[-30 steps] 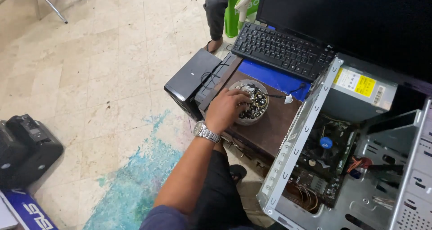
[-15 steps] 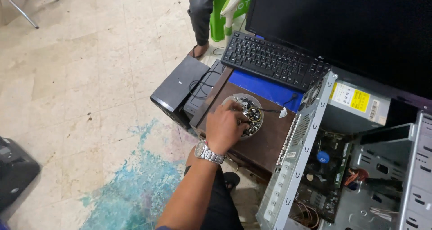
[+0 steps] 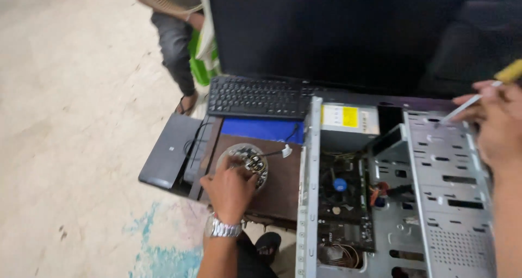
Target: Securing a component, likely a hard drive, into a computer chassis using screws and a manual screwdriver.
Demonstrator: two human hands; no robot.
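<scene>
**Screw dish sitting close to the edge, open PC case right next to it**

The small round clear dish (image 3: 247,161) full of screws and little metal bits sits on a dark brown wooden counter (image 3: 280,188), not far from its front edge. The left hand (image 3: 231,191) is down on it, fingers curled over the near rim and pinching into the contents; I can't tell whether anything is between the fingertips. The likely slip: a nudge tips the dish, and screws scatter onto the pale stone floor (image 3: 70,120) or into the open case.

The right hand (image 3: 495,120) is closed around a yellow-handled screwdriver (image 3: 478,96), thin shaft angled down at the grey perforated drive cage (image 3: 446,180) (stamped sheet metal, sharp-looking edges, easy to nick a knuckle). A loose screw landing on the dark motherboard (image 3: 342,202) could short something.

Further out: a white-ended thin cable (image 3: 277,152) by the dish, a blue pad (image 3: 261,130), a black keyboard (image 3: 255,97), a matte black laptop (image 3: 166,155) overhanging the counter's side, and another person's leg (image 3: 176,50) beyond.
</scene>
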